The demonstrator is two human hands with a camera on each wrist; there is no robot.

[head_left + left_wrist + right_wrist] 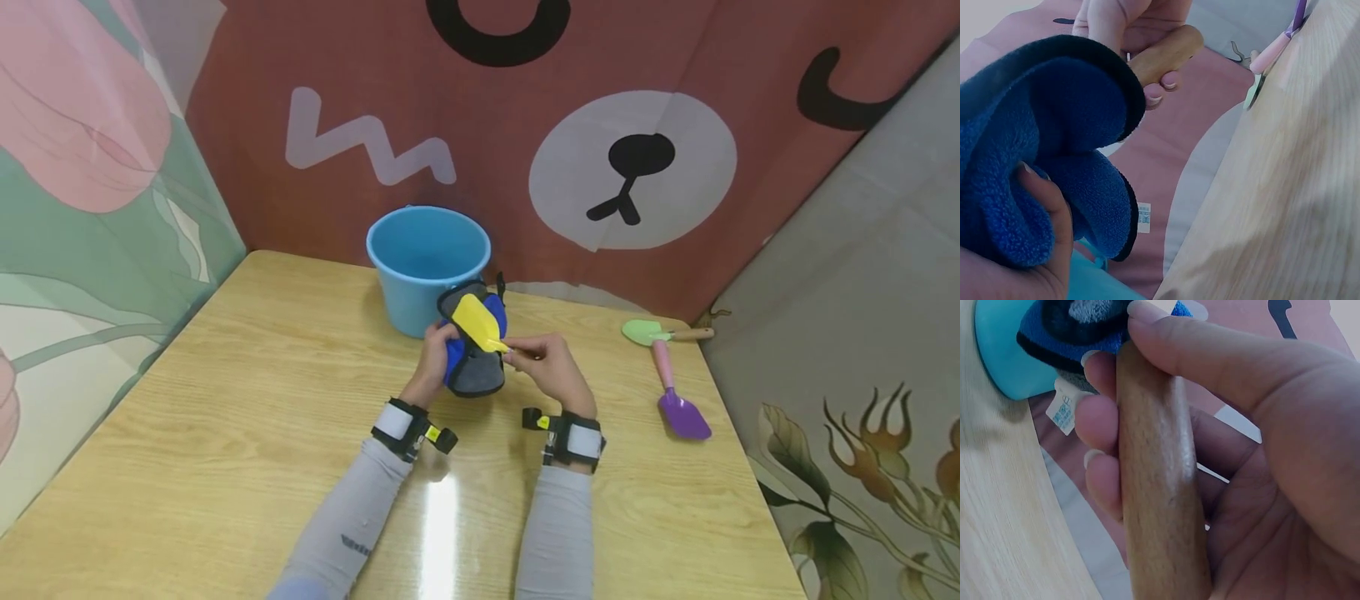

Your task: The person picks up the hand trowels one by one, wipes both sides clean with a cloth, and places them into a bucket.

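Note:
My left hand [430,364] grips a folded blue-and-grey cloth piece [480,379] with black edging and a small black strap. In the left wrist view its blue fleecy side [1088,112] curls around my thumb. My right hand [557,367] pinches a small trowel with a yellow blade [476,321] near the neck. The trowel's wooden handle [1159,469] runs along the right palm, fingers curled around it. In the head view the yellow blade lies over the grey face of the cloth; whether they touch is unclear.
A light blue bucket [408,300] stands just behind the cloth, near the back wall hanging. At the table's right side lie a green trowel [641,332] with a wooden handle and a purple trowel [684,417] with a pink handle, crossing or meeting at one end.

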